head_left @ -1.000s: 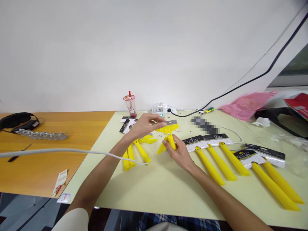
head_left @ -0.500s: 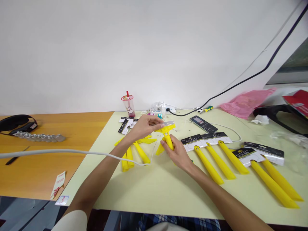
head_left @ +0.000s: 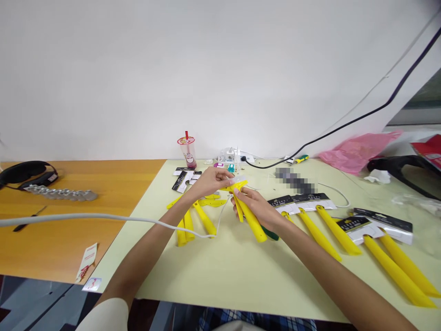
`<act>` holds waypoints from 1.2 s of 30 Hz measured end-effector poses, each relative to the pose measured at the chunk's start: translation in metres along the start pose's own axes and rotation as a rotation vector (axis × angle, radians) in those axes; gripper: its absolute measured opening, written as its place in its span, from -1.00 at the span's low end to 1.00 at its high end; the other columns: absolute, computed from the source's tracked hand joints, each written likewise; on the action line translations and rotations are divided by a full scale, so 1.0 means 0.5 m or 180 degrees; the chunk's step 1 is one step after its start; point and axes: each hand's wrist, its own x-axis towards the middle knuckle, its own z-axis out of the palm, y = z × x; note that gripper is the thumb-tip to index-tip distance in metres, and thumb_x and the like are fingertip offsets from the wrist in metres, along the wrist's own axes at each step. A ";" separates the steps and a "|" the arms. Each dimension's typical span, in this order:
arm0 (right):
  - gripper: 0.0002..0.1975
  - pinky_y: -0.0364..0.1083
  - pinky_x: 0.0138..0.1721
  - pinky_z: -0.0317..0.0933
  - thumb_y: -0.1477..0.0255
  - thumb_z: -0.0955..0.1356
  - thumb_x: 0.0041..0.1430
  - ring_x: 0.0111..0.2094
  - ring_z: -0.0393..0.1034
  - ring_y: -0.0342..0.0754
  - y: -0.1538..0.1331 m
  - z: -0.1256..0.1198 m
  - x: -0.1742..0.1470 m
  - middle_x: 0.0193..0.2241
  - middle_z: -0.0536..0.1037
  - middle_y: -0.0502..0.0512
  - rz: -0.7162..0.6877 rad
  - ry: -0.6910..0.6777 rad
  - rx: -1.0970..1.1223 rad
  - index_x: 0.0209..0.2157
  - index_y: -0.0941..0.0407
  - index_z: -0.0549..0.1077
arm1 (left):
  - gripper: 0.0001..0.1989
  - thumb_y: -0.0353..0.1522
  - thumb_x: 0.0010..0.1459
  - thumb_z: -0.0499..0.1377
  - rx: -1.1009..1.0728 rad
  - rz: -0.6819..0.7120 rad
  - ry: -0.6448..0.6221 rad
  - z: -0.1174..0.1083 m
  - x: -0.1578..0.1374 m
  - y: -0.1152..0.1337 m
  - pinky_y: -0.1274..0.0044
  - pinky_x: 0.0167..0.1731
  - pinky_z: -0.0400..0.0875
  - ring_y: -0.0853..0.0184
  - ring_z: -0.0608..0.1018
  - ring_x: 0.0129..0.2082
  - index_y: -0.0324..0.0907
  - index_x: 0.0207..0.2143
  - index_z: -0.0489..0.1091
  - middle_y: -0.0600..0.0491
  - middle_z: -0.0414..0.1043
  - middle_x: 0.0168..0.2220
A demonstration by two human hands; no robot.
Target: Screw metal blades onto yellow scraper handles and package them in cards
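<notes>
A yellow scraper point(head_left: 253, 223) is held up over the table, its T-shaped head away from me and its handle slanting down toward me. My right hand point(head_left: 257, 207) grips it near the neck, thumb on top. Another yellow piece hangs under the neck, partly covered by the fingers. At the left end of the head, my left hand point(head_left: 212, 180) pinches the edge, beside a pale blade point(head_left: 240, 178). A dark green handle point(head_left: 270, 233) shows below my right hand; whether it is held there cannot be told. More yellow scraper parts point(head_left: 204, 218) lie left of my hands.
Several yellow handles with black-and-white cards point(head_left: 319, 232) lie at the right. A drink cup point(head_left: 188, 152) and a power strip point(head_left: 229, 155) stand by the wall. A white cable point(head_left: 138, 219) crosses in front of my left forearm. A pink bag point(head_left: 358, 149) is at the back right.
The scraper has turned, so its handle now points down toward me instead of being covered by my right hand. My right thumb has moved up to the head. My left hand stays at the head.
</notes>
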 end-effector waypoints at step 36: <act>-0.55 0.00 -0.45 0.66 -0.05 0.47 0.30 -0.36 0.59 -0.03 -0.068 0.039 0.132 -0.34 0.62 0.04 -0.0673 0.1258 0.0839 -0.22 0.06 0.43 | -0.78 -0.33 0.21 0.36 0.1206 0.0138 0.0626 -0.018 -0.045 0.082 0.48 -0.33 0.46 0.32 0.59 -0.36 -0.14 -0.09 0.52 0.07 0.57 -0.31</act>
